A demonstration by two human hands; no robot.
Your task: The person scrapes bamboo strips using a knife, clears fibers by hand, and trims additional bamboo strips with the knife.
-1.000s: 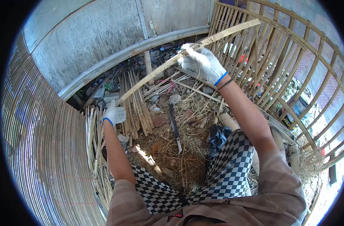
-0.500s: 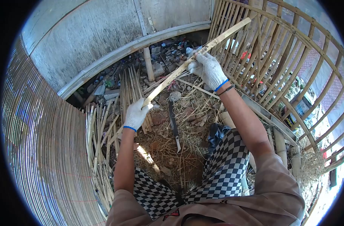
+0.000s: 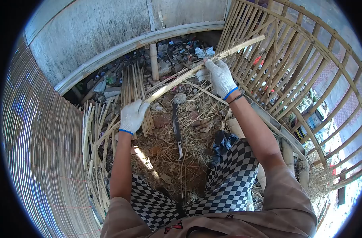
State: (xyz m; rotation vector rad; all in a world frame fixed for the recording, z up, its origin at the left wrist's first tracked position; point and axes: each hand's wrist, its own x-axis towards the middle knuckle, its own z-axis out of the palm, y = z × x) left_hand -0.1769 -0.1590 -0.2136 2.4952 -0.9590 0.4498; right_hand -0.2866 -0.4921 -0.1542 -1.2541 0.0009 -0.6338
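A long pale bamboo strip (image 3: 177,80) slants across the front of me, its far end up by the slatted fence. My left hand (image 3: 132,116), in a white knit glove with a blue cuff, is closed around the near end. Farther along the strip, my right hand (image 3: 221,77), gloved the same way, grips it with fingers wrapped beneath and the thumb along it. On the straw-covered ground below lies a long dark-bladed knife (image 3: 176,127), its handle toward me. Split bamboo strips (image 3: 133,85) lie in a bundle just beyond my left hand.
More strips (image 3: 94,135) are heaped at my left, beside a hanging slatted blind (image 3: 46,150). A bamboo lattice (image 3: 276,67) stands at the right. Ahead, a short bamboo post (image 3: 154,62) rises from rubble near a whitish wall panel (image 3: 97,35).
The bamboo strip's far end has come down, so it lies at a flatter slant. Both hands still hold it; my left hand has shifted slightly left. The view has moved a little.
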